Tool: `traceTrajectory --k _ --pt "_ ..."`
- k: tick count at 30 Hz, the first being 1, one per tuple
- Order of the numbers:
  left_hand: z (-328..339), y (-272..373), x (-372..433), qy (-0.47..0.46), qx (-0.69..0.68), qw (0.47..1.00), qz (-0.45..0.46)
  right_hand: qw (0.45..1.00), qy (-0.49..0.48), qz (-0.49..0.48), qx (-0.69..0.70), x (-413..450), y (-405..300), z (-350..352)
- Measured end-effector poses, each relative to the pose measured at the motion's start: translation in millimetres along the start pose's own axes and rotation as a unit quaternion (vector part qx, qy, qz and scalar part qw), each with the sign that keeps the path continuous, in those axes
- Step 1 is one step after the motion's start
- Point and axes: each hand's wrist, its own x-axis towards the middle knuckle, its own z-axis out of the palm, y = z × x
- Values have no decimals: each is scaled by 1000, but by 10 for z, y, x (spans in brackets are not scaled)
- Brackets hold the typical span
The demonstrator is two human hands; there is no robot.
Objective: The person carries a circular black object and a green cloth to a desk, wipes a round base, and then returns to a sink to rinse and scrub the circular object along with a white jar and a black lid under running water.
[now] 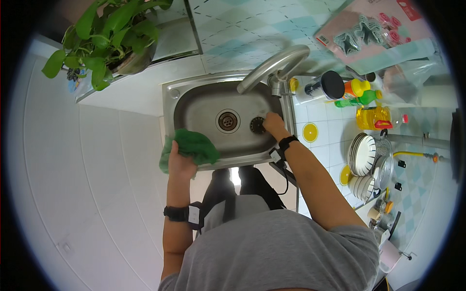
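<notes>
My left hand (181, 165) grips a green cloth (198, 145), thumb on top, at the near left corner of the stainless steel sink (204, 96). The cloth drapes over the rim and into the basin. Inside the basin on the right, the curled fingers of my right hand (274, 125) are at the edge of a round, dark sink strainer (257, 125); the fingertips are partly hidden. Left of it lies the drain hole (228, 121), with its perforated bottom showing. A curved metal faucet (273, 65) arches over the back of the basin, and no water stream is visible.
A potted leafy plant (120, 43) stands on the ledge at the back left. Right of the sink, the tiled counter (333, 127) bears a black-lidded jar (332, 85), an oil bottle (373, 118), stacked bowls (362, 154) and a glass lid (384, 171).
</notes>
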Motion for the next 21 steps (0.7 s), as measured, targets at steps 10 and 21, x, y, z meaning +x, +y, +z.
traceTrajectory --k 10,21 --pt "325 -91 214 48 -23 998 -18 727 127 20 674 -78 276 -664" --pt "284 11 183 23 0 1000 -4 635 121 51 761 222 291 -687"
